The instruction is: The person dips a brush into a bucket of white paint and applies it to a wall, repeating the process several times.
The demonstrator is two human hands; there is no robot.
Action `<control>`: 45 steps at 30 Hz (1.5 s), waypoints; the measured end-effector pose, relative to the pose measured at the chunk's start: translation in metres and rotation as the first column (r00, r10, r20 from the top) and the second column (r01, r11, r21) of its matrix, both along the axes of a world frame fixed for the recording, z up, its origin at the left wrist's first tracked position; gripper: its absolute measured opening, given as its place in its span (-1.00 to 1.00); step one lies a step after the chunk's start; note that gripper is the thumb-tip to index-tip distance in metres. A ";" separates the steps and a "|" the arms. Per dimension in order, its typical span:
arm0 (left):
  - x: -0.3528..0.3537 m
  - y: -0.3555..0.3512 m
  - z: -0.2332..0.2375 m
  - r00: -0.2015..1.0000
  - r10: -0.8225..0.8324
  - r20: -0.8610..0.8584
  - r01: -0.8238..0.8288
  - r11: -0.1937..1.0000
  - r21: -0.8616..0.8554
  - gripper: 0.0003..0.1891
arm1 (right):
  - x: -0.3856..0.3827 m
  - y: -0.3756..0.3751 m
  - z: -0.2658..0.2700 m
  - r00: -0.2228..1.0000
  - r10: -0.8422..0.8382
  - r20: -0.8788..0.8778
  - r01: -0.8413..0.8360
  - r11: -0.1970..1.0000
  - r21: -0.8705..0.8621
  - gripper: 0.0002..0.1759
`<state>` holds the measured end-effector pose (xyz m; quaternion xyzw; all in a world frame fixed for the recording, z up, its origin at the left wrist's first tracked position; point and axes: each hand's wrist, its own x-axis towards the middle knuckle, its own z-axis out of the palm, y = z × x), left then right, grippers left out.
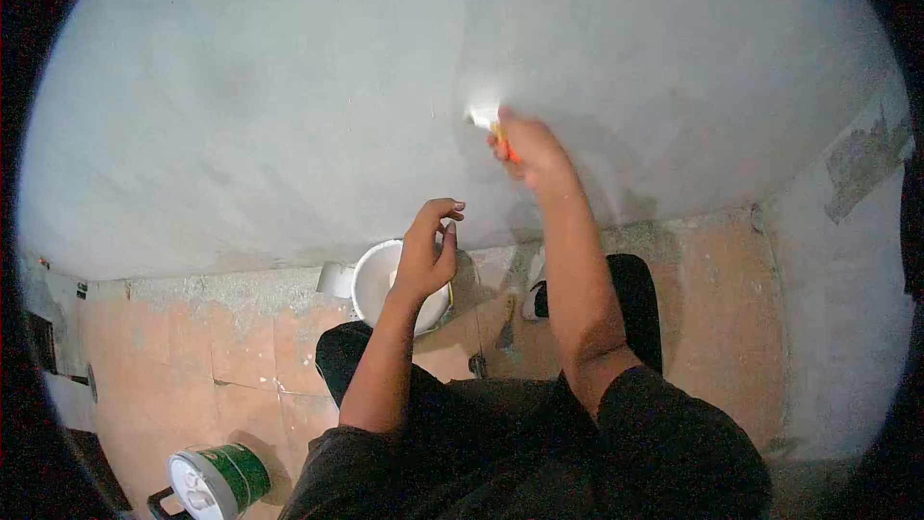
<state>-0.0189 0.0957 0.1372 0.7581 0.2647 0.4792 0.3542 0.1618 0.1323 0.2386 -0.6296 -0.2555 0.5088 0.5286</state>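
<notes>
My right hand (525,146) is wrapped round the orange and yellow handle of a scraper (484,117), whose pale blade lies against the grey-white wall (289,87). Some motion blur softens the blade. Lower and to the left, my left hand (430,248) hangs over a white bucket (370,274), fingers loosely curled and apart, holding nothing. Part of the bucket's mouth is hidden behind that hand and forearm.
A flat pale piece (335,279) sits left of the bucket. Another tool (507,325) lies on the tiled floor (241,337) between my legs. At lower left stands a green and white bucket (241,474). A side wall (837,327) rises at right.
</notes>
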 end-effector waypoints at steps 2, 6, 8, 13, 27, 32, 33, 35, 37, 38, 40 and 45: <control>-0.002 -0.001 0.002 1.000 0.002 -0.017 -0.002 1.000 0.004 -0.66 | -0.007 -0.018 0.040 0.997 0.032 0.077 -0.046 0.981 0.188 -0.56; -0.003 0.000 0.001 1.000 0.016 0.017 -0.016 1.000 0.009 -0.67 | -0.017 -0.033 0.062 0.967 0.010 0.254 -0.093 0.943 0.319 -0.51; -0.004 0.002 0.002 0.999 0.031 0.021 -0.032 0.999 0.038 -0.67 | -0.019 -0.030 0.054 0.916 -0.035 0.399 -0.126 0.921 0.368 -0.44; -0.004 0.006 0.009 0.998 0.030 0.054 -0.031 1.000 0.007 -0.68 | -0.005 0.033 -0.073 0.606 -0.034 0.795 0.006 0.999 0.038 -0.40; -0.007 0.010 0.005 0.998 0.060 0.034 -0.060 0.998 -0.007 -0.74 | -0.015 -0.004 -0.268 0.911 0.351 0.216 -0.173 0.801 -0.573 -0.41; -0.008 0.011 0.004 0.999 0.044 0.015 -0.044 0.999 0.013 -0.70 | -0.003 -0.009 -0.270 0.999 0.022 0.025 -0.008 0.896 -0.444 -0.47; -0.008 0.010 0.003 0.999 0.046 0.016 -0.047 0.999 0.022 -0.70 | -0.006 -0.003 -0.247 0.967 0.051 0.251 0.069 0.891 -0.449 -0.49; -0.008 0.010 0.006 0.999 0.039 0.020 -0.040 0.999 0.029 -0.70 | 0.001 0.004 -0.187 0.984 0.039 0.174 0.014 0.956 -0.294 -0.52; -0.008 0.010 0.005 1.000 0.022 0.022 -0.023 0.999 0.032 -0.70 | 0.000 0.007 -0.102 0.968 -0.002 0.251 0.037 0.990 -0.133 -0.52; -0.007 0.009 0.006 1.000 0.019 0.020 -0.019 0.999 0.031 -0.70 | -0.001 0.005 -0.066 0.980 -0.028 0.197 0.042 0.997 -0.069 -0.48; -0.006 0.007 0.006 1.000 0.019 0.024 -0.019 1.000 0.002 -0.69 | -0.011 -0.011 -0.004 0.985 -0.069 0.161 0.061 0.997 0.052 -0.45; -0.006 0.009 0.006 0.999 0.017 0.032 -0.016 1.000 -0.014 -0.69 | -0.016 -0.025 0.028 0.916 -0.178 0.361 0.043 0.935 0.352 -0.41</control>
